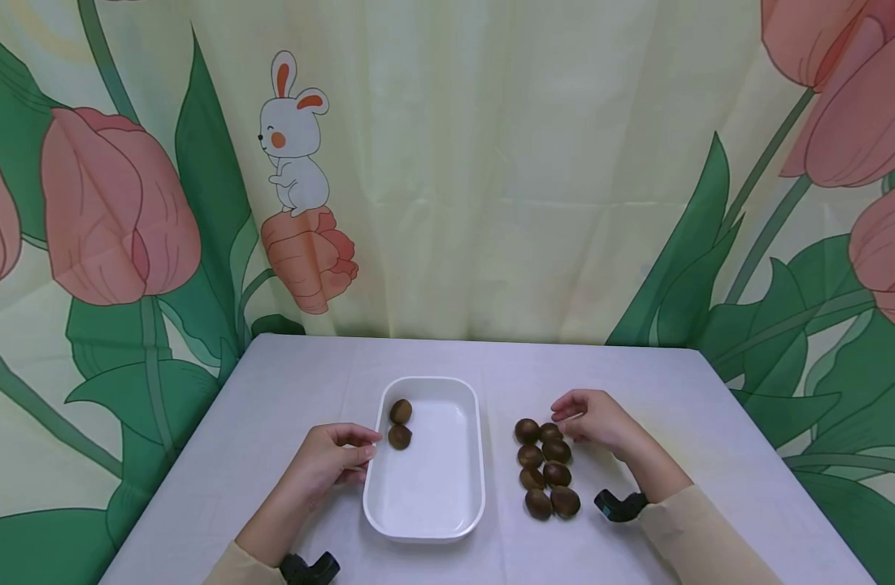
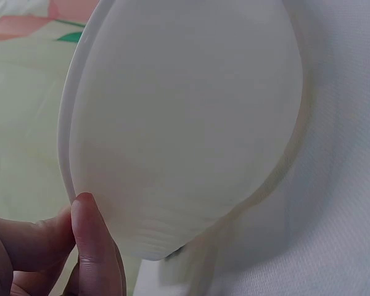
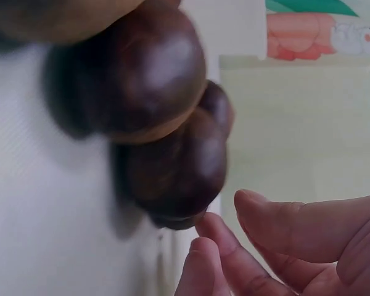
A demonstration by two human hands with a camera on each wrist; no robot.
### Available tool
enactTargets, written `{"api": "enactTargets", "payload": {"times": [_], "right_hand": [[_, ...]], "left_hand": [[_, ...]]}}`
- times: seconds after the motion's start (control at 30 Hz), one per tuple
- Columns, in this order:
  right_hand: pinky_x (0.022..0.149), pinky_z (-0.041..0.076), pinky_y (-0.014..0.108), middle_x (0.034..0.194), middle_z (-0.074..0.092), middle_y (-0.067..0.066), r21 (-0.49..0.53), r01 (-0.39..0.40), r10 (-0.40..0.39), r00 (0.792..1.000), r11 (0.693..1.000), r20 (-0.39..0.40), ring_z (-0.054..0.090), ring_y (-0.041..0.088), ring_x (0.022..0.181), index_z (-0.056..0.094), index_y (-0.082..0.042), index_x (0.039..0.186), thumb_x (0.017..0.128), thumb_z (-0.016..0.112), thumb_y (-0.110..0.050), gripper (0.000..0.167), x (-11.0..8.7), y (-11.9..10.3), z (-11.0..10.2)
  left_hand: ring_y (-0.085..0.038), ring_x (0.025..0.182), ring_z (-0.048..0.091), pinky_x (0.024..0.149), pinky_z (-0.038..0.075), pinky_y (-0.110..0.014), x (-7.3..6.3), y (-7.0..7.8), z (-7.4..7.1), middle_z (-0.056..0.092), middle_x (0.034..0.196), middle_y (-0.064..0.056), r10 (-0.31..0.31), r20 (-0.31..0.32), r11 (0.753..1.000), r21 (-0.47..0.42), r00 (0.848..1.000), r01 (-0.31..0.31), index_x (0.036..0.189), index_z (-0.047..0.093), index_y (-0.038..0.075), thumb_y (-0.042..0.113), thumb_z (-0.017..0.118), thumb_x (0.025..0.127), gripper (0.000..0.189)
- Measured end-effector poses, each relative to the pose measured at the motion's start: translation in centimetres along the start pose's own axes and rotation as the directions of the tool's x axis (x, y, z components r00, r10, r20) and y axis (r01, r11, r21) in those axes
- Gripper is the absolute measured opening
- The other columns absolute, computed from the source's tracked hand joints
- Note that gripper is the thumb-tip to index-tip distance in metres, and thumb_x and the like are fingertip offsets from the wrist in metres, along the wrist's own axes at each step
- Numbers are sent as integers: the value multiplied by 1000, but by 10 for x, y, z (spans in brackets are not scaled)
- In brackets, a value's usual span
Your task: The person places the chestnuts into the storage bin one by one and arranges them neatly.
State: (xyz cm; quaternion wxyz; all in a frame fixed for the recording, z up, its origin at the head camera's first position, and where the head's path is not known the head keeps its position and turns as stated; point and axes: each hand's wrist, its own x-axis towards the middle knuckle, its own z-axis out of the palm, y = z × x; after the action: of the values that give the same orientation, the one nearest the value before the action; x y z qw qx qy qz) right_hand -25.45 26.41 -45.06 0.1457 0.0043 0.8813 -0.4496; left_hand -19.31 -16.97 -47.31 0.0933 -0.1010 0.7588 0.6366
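A white rectangular tray (image 1: 447,487) stands left of the table's middle, with two brown chestnuts (image 1: 400,412) along its left inner side. My left hand (image 1: 337,459) pinches the tray's left edge; in the left wrist view the thumb (image 2: 95,240) lies against the outer wall. To the right, several more chestnuts (image 1: 557,474) sit on the cloth in two columns. My right hand (image 1: 593,418) is at the far end of that group, fingertips right at the back right chestnut (image 1: 551,431). In the right wrist view the thumb (image 3: 296,225) stands apart from the chestnuts, with a gap to the fingers.
A white cloth covers the table (image 1: 308,366). Behind it hangs a curtain (image 1: 491,162) printed with tulips and a rabbit on a carrot. A black wrist device (image 1: 311,569) is on the left wrist, another black device (image 1: 620,505) on the right.
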Motion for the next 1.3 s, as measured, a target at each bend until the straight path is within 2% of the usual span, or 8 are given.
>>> {"api": "enactTargets", "payload": {"times": [0.33, 0.63, 0.97, 1.13, 1.3], "right_hand": [[74, 57, 34, 115, 76, 18, 8, 12, -12, 1000, 1000, 26, 68, 22, 96, 72, 3, 120, 88, 74, 7, 32, 10, 17, 3], [74, 56, 33, 112, 78, 16, -6, 66, -65, 995, 998, 70, 67, 22, 95, 73, 2, 119, 87, 74, 10, 32, 14, 20, 4], [78, 57, 32, 109, 76, 14, -49, 84, -81, 995, 995, 54, 67, 23, 95, 74, 1, 119, 87, 73, 13, 34, 18, 20, 7], [78, 57, 32, 110, 75, 14, -62, 59, -58, 998, 996, 22, 65, 24, 95, 74, 0, 120, 89, 73, 10, 32, 17, 17, 8], [78, 57, 31, 108, 77, 12, -80, 21, -20, 1000, 997, 6, 66, 21, 94, 74, 0, 118, 90, 80, 1, 29, 17, 14, 11]], "left_hand": [[-17, 63, 69, 56, 60, -27, 0, 0, 0, 75, 89, -8, -2, 10, 1000, -1, 1000, 2, 113, 81, 1, -1, 81, 92, 21], [-17, 64, 68, 56, 60, -26, 0, 2, -1, 75, 89, -8, -12, 6, 1000, -4, 1000, 13, 111, 82, 2, -1, 80, 92, 20], [-16, 62, 69, 57, 60, -26, 0, 1, -1, 76, 90, -8, -15, 1, 1000, -6, 1000, 15, 112, 82, 1, -2, 80, 92, 20], [-17, 62, 68, 56, 61, -27, 0, 0, 0, 76, 89, -8, -8, 0, 1000, -2, 1000, 8, 113, 81, 1, -2, 81, 92, 21], [-16, 62, 68, 56, 60, -27, 0, 0, -1, 75, 88, -7, -15, 2, 1000, -10, 1000, 15, 113, 81, 0, -2, 80, 92, 21]]}}
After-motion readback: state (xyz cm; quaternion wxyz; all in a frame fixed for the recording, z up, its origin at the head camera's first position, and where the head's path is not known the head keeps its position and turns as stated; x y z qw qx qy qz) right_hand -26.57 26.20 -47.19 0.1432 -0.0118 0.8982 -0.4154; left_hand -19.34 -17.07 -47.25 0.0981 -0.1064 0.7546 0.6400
